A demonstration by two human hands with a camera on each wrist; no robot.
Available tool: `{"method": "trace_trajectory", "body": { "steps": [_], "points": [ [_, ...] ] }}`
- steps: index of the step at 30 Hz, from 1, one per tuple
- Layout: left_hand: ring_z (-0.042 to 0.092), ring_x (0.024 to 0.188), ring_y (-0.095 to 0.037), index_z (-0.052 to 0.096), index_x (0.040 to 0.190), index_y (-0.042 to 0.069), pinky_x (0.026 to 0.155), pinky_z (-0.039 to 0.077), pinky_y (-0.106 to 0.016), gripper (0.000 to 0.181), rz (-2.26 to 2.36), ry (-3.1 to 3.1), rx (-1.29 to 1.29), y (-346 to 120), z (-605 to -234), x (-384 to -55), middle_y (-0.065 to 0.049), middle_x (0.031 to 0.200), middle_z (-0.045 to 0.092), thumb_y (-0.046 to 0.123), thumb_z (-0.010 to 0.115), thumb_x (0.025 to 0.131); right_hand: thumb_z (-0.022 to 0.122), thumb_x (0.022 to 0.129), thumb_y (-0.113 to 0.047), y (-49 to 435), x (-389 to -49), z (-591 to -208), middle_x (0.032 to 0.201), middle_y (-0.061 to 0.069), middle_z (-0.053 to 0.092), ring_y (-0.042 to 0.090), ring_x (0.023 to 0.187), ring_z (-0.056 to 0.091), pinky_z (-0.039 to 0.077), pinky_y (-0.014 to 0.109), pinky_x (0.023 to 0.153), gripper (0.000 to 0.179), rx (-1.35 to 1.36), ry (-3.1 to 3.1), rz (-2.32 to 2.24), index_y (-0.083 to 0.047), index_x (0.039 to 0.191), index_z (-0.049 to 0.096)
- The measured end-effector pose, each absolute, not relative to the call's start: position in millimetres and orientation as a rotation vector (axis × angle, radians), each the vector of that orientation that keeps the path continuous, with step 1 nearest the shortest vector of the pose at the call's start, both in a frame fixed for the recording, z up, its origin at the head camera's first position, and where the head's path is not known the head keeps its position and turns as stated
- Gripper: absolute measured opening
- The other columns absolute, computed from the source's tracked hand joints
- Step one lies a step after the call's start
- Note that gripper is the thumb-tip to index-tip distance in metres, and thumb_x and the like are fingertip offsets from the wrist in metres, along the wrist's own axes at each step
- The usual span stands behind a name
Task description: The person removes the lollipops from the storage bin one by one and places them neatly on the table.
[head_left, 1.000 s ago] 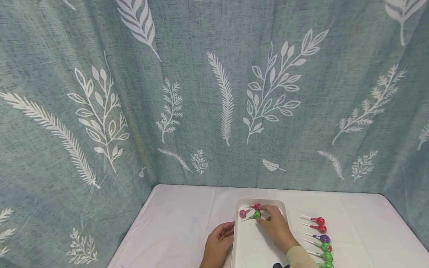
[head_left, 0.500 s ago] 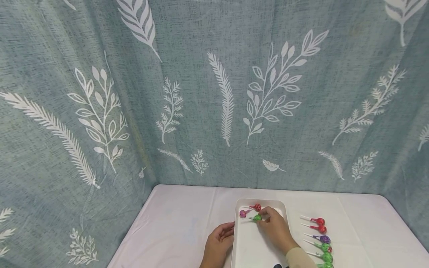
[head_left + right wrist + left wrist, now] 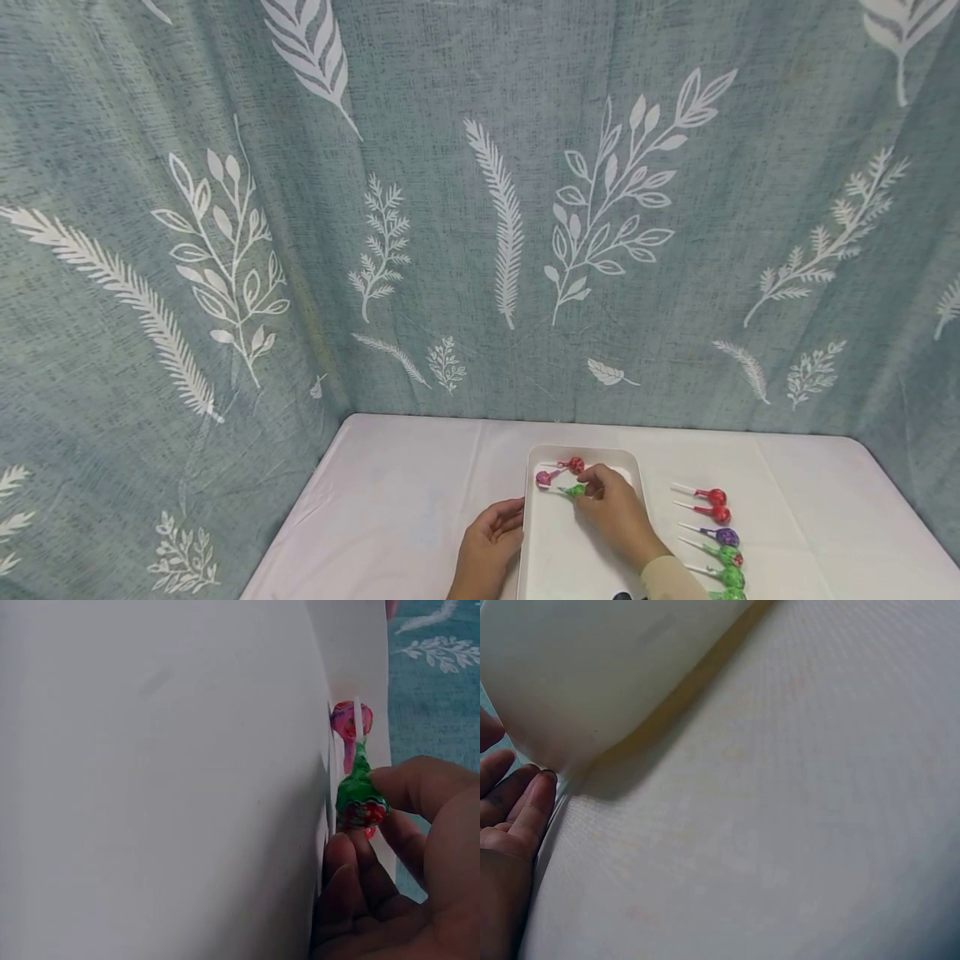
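Observation:
My right hand (image 3: pixel 618 512) pinches a green-wrapped lollipop (image 3: pixel 358 791) by its candy head, low over the far part of the white tray (image 3: pixel 555 550). Its white stick points left in the head view. Just beyond lie a pink-purple lollipop (image 3: pixel 543 479) and a red lollipop (image 3: pixel 576 465), both inside the tray. Against the tray's outer left wall, my left hand (image 3: pixel 486 550) rests with relaxed fingers; in the left wrist view its fingertips (image 3: pixel 544 780) touch the tray's edge.
To the right of the tray, a column of lollipops lies on the white-covered table (image 3: pixel 405 483): red ones such as the top one (image 3: pixel 717 497), a purple one (image 3: pixel 726 537) and several green ones (image 3: pixel 731 577). A leaf-patterned teal curtain (image 3: pixel 450 250) hangs behind the table.
My right hand has drawn the green lollipop slightly nearer, away from the red one, and its stick has swung to point more straight left. The left hand has stayed in place.

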State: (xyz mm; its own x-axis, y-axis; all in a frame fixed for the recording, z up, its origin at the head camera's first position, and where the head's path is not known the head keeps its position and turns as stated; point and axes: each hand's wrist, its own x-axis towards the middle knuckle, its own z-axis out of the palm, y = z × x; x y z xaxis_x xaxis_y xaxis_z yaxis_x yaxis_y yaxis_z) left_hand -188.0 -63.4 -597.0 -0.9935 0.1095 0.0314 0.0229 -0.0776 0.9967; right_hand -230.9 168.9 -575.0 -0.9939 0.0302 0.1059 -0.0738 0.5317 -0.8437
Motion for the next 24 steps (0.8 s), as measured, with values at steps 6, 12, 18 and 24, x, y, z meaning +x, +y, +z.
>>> {"method": "trace_trajectory", "body": {
  "steps": [6,12,18,24],
  "points": [
    [0.068,0.125,-0.032,0.066,0.138,-0.006,0.099,0.056,-0.023,0.041,2.254,2.102,0.145,-64.0,-598.7,-188.8,-0.016,0.131,0.072,0.004,0.069,0.098,0.076,0.087,0.001,169.9,-231.2,-572.4,0.099,0.004,0.063,0.02,0.092,0.065,0.058,0.042,0.084,0.026,-0.002,-2.603,1.528,-0.003,0.112,0.07],
    [0.068,0.124,-0.031,0.067,0.137,-0.005,0.099,0.055,-0.023,0.041,2.249,2.103,0.143,-64.9,-599.3,-188.7,-0.015,0.13,0.072,0.004,0.07,0.097,0.077,0.089,0.0,170.4,-230.1,-571.1,0.107,0.007,0.061,0.022,0.096,0.064,0.059,0.035,0.078,0.022,-0.024,-2.586,1.568,-0.005,0.109,0.069],
    [0.069,0.123,-0.031,0.068,0.136,-0.004,0.098,0.055,-0.022,0.041,2.242,2.115,0.141,-66.0,-600.1,-189.1,-0.014,0.129,0.073,0.003,0.07,0.096,0.075,0.089,0.003,169.1,-227.3,-568.2,0.109,0.01,0.058,0.023,0.096,0.062,0.059,0.029,0.074,0.018,-0.031,-2.539,1.62,-0.004,0.105,0.07],
    [0.069,0.123,-0.031,0.069,0.135,-0.005,0.098,0.055,-0.022,0.041,2.229,2.132,0.136,-67.7,-598.5,-188.2,-0.015,0.128,0.074,0.002,0.07,0.094,0.074,0.088,0.005,164.8,-221.5,-564.8,0.107,0.009,0.06,0.021,0.092,0.063,0.059,0.028,0.068,0.017,-0.024,-2.485,1.637,-0.004,0.103,0.071]
  ]
}}
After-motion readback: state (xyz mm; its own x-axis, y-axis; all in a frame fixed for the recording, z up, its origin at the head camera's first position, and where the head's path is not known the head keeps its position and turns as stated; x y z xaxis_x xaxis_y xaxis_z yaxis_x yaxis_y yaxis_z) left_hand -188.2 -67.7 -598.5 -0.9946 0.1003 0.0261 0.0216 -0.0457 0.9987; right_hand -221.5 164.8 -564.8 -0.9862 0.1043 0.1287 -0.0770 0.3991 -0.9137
